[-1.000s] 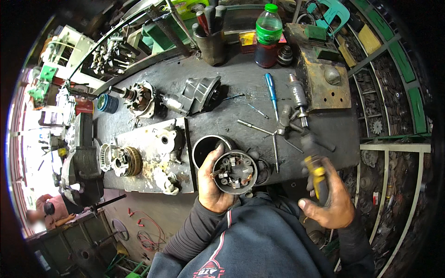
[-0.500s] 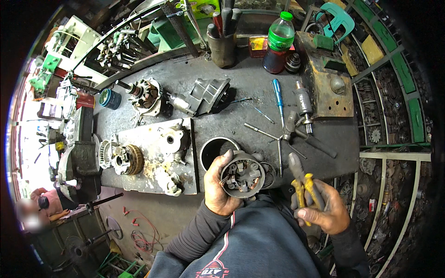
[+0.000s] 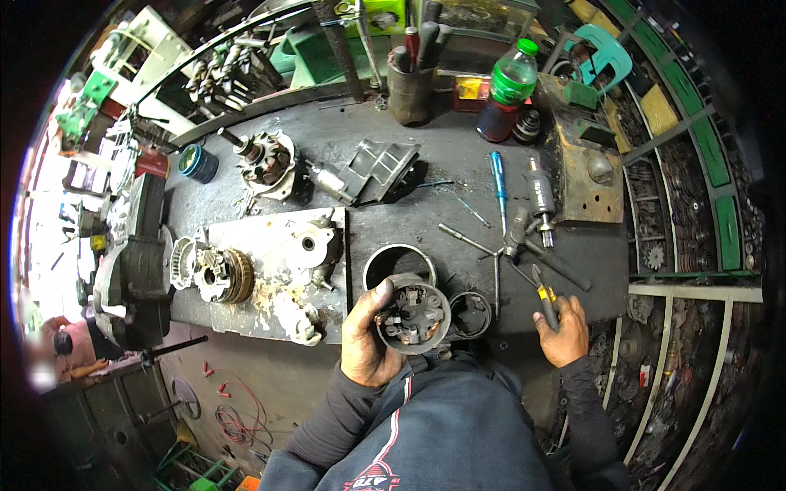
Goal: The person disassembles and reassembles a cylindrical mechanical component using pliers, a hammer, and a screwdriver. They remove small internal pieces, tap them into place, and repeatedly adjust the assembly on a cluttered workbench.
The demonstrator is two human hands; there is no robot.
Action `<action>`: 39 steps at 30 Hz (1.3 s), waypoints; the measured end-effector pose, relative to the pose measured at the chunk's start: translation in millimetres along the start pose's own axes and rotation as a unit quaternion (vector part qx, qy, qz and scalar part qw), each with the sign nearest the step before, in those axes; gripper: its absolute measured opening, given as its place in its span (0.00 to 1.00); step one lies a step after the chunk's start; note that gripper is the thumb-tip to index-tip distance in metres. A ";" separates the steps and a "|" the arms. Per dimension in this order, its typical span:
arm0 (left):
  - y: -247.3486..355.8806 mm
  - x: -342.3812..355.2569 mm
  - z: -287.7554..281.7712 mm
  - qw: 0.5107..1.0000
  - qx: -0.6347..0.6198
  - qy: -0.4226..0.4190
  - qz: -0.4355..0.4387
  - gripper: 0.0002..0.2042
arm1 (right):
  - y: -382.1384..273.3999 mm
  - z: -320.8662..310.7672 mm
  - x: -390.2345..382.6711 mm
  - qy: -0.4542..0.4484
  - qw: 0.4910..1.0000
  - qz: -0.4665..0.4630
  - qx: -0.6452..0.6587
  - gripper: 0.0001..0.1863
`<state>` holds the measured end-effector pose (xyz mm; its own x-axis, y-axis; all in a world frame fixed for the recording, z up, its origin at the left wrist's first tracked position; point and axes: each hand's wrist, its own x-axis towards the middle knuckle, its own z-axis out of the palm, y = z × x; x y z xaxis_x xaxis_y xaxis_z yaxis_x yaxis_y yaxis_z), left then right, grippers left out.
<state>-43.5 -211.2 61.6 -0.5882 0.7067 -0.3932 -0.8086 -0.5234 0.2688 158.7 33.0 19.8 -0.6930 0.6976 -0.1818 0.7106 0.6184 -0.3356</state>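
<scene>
My left hand (image 3: 367, 340) grips a round grey metal end housing (image 3: 414, 316), its open face turned up. Inside that housing, small brush-holder parts and copper-coloured bits show. Over the bench's front right edge, my right hand (image 3: 563, 334) is closed around the handles of pliers (image 3: 544, 295) with yellow and dark grips, jaws pointing away from me. Just behind the held housing stands an open metal cylinder (image 3: 400, 253). Right of it lies a smaller round metal cup (image 3: 472, 314). A T-shaped wrench (image 3: 496, 255) and a hammer (image 3: 557, 265) lie beyond the pliers.
A blue screwdriver (image 3: 499, 182) and a cylindrical metal part (image 3: 540, 196) lie at the back right, near a bottle (image 3: 509, 86) with a green cap. Left are a board (image 3: 262, 282) bearing metal parts, a finned rotor assembly (image 3: 266, 164) and a vise (image 3: 135, 278). Another person (image 3: 78, 348) is far left.
My right hand has moved forward with the pliers, lowering them toward the bench's right edge. The left hand and its housing have shifted slightly left, uncovering more of the small cup.
</scene>
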 end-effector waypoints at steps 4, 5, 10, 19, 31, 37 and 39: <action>16.7 0.3 -8.0 0.979 0.172 0.103 0.014 0.17 | 23.6 47.6 0.4 0.029 0.999 -0.010 -0.019 0.24; 17.1 1.5 -9.2 0.978 0.175 0.114 0.024 0.19 | 21.6 50.7 -0.1 0.047 0.998 -0.037 -0.028 0.24; 23.6 3.0 -10.3 0.983 0.172 0.071 -0.007 0.23 | -31.6 18.2 -2.5 0.021 0.991 -0.111 0.076 0.33; 14.8 22.7 0.5 0.830 0.531 0.084 0.148 0.15 | -145.0 20.3 26.0 -0.080 0.896 -0.391 0.195 0.55; 45.9 17.3 -21.3 0.614 0.757 -0.071 0.213 0.53 | -149.1 54.9 56.5 -0.074 0.895 -0.370 0.239 0.52; 45.8 19.1 -25.7 0.615 0.755 -0.067 0.217 0.52 | -149.6 57.5 61.4 -0.093 0.894 -0.366 0.241 0.53; 47.1 19.9 -24.0 0.586 0.783 -0.054 0.203 0.55 | -148.8 57.4 63.4 -0.098 0.892 -0.370 0.241 0.53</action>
<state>-92.9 -233.2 45.3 -0.6654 0.7462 0.0177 0.4249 0.3592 0.8309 2.1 -35.6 5.1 -0.9920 0.0569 0.1125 -0.0527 0.6235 -0.7800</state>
